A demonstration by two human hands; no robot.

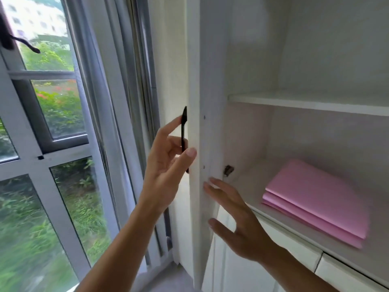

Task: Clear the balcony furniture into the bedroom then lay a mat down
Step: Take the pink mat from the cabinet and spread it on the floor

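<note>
A folded pink mat (pixel 315 197) lies flat on the lower shelf of a white cabinet, right of centre. The cabinet door (pixel 200 102) stands open, edge-on to me, with a thin black handle (pixel 183 131) on its outer face. My left hand (pixel 166 163) is at the door's edge, fingers loosely curled around the handle and thumb on the edge. My right hand (pixel 235 211) is spread flat, fingertips touching the door's inner face, left of the mat and holding nothing.
A white shelf board (pixel 305 103) spans the cabinet above the mat. A hinge (pixel 228 170) sits at the cabinet's left inner wall. Closed lower doors (pixel 294 256) lie below. Tall windows with grey frames (pixel 63 144) fill the left, greenery outside.
</note>
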